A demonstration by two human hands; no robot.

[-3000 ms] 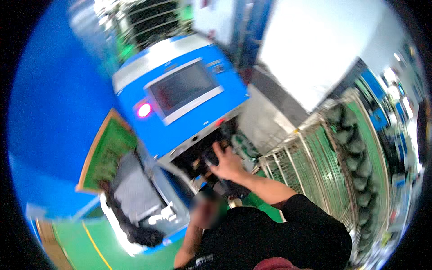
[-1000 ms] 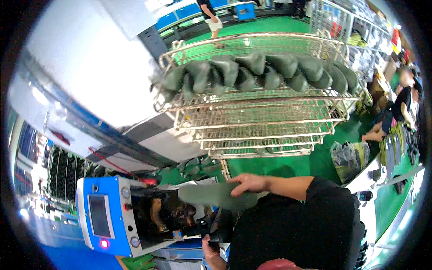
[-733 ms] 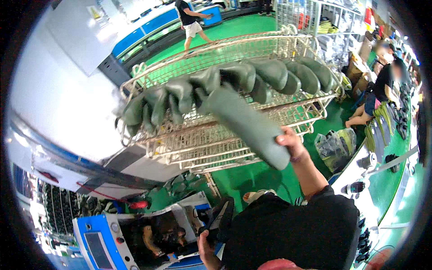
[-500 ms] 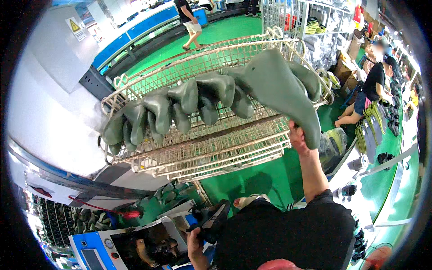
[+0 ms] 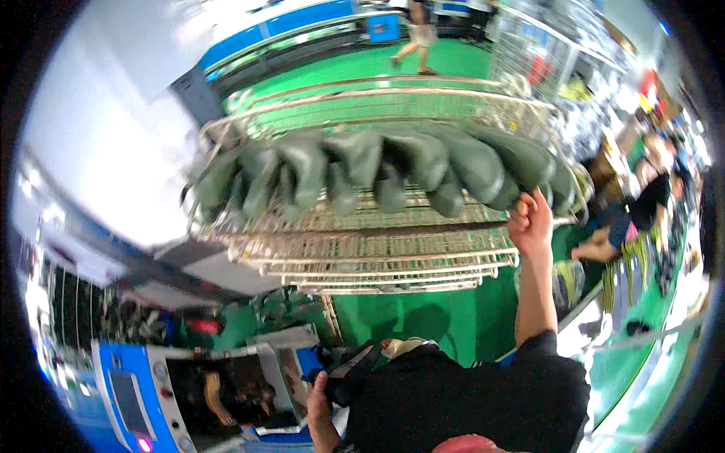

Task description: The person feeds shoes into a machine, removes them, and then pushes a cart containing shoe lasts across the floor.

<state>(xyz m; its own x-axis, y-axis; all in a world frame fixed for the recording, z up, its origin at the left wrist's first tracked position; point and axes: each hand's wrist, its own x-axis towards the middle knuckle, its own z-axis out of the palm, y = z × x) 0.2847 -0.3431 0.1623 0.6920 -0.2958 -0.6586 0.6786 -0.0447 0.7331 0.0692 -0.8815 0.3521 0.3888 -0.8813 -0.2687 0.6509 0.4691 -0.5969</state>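
Observation:
A row of dark green shoe lasts [image 5: 411, 158] lies along the top of a cream wire rack cart [image 5: 377, 283], their rounded ends pointing toward me. At the right end of the row, my right hand [image 5: 531, 223] is raised close to the last one, its fingers loosely bent and slightly apart. Its fingertips seem to touch or nearly touch that shoe last; blur hides which. Low in front of my body, my left hand [image 5: 320, 411] grips a black shoe [image 5: 349, 377], partly hidden against my dark shirt.
A blue and white machine [image 5: 132, 385] with an open dark bay stands at lower left. A white wall cabinet [image 5: 113, 174] borders the cart's left. People [image 5: 649, 204] work at right beside stacked insoles [image 5: 630, 264]; another person [image 5: 419, 38] walks behind the cart.
The large shoe last held in my right hand now lies in the row, and that hand has let go. My view has swung left, while the left hand keeps the shoe.

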